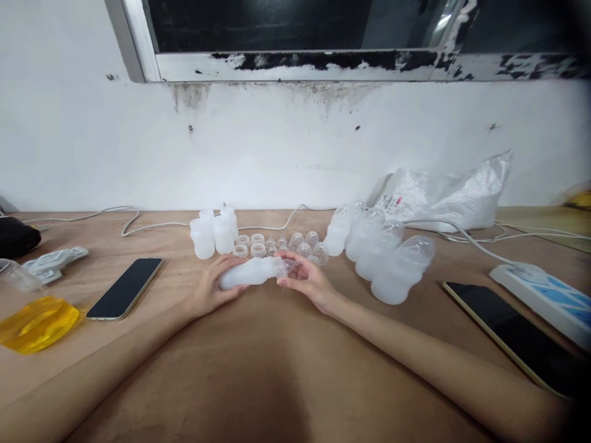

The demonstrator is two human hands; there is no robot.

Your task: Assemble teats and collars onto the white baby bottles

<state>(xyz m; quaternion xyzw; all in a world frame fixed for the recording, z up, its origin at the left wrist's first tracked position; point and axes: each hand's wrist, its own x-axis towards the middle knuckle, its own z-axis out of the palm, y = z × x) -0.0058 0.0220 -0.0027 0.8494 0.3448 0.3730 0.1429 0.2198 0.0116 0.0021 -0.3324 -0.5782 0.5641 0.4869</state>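
Note:
A frosted white baby bottle [249, 274] lies sideways between my hands, its neck end pointing right. My left hand [215, 286] is wrapped round the bottle's base end. At the neck, my right hand [307, 280] pinches the clear collar and teat end [282, 267], partly hidden by its fingers. Just behind are clear collar rings [257, 249], small teats [271, 243] and domed clear caps [297, 240]. Uncapped white bottles [203, 237] stand behind my left hand. To the right, several bottles with clear domed caps [392, 277] stand in a slanting group.
Phones lie at left [125, 289] and right [503, 332]. A white power strip [545, 301], its cable and a white plastic bag [466, 191] occupy the right side. A clear container with yellow liquid [39, 323] is at far left. The wall [277, 147] bounds the table behind.

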